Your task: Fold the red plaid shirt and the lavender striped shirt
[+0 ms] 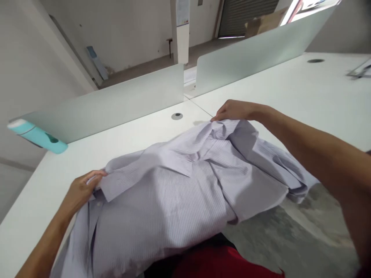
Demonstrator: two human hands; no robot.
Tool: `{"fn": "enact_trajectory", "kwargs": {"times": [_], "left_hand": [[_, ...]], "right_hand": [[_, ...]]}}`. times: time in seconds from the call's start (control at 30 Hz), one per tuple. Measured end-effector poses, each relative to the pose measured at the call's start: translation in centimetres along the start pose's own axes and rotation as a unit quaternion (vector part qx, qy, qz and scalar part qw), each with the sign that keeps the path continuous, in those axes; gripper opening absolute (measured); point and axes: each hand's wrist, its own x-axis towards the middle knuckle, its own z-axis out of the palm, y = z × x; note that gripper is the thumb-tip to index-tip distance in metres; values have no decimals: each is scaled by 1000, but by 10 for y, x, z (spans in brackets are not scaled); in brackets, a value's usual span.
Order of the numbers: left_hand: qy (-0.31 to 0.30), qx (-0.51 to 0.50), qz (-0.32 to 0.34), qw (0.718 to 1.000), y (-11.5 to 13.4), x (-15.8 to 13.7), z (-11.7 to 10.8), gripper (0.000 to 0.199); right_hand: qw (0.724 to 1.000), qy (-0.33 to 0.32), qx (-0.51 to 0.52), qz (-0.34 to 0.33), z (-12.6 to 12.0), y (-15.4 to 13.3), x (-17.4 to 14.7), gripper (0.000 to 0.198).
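A light striped dress shirt lies rumpled over the white desk, and its lower part hangs past the front edge. At the left, the fingers of my left hand are closed on the shirt near a cuff-like folded end. My right hand pinches the cloth at its far edge, right of the middle, where the fabric bunches up. Between the hands the shirt is spread, with folds and a collar-like flap. One part trails to the right under my right forearm. The fingertips of both hands are partly hidden by cloth.
Frosted divider panels stand along the back of the white desk. A turquoise cylindrical object rests at the left corner by the panel. A cable hole sits behind the shirt. At the far right lies a blurred metallic object.
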Motion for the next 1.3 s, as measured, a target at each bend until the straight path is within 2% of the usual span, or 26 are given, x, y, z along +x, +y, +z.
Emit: {"fn": "enact_trajectory", "kwargs": {"times": [0.1,0.2,0.3,0.4,0.5,0.57,0.73,0.87,0.97,1.13,1.2,1.3], "left_hand": [[-41,26,49,998,-11,6,26,40],[-49,42,135,989,-16,6,38,39],[4,106,201,974,-15,-4,38,34],[78,210,221,949,-6,-20,37,30],[105,261,259,924,12,-34,43,29],[120,278,295,906,30,-39,52,30],[140,284,398,861,91,-31,92,36],[158,281,450,833,128,-12,122,44],[186,286,451,825,137,3,134,46],[221,270,487,801,132,0,138,31],[235,265,495,793,130,-9,138,28],[243,261,500,789,129,-19,138,26]], "right_hand": [[987,-45,-152,28,6,8,7,28],[974,-23,-224,0,14,8,6,28],[972,-6,-224,-77,23,0,-3,34],[964,-13,-183,-193,39,-11,-18,43],[953,-50,-117,-277,58,-19,-40,48],[944,-35,-100,-312,72,-19,-56,45],[911,-11,-152,-383,109,-5,-92,39],[906,14,-178,-384,129,6,-112,40],[913,13,-162,-374,129,6,-118,39],[943,-39,-98,-315,105,-4,-111,37],[956,-14,-90,-280,93,-10,-97,39],[959,54,-139,-240,81,-18,-66,39]]}}
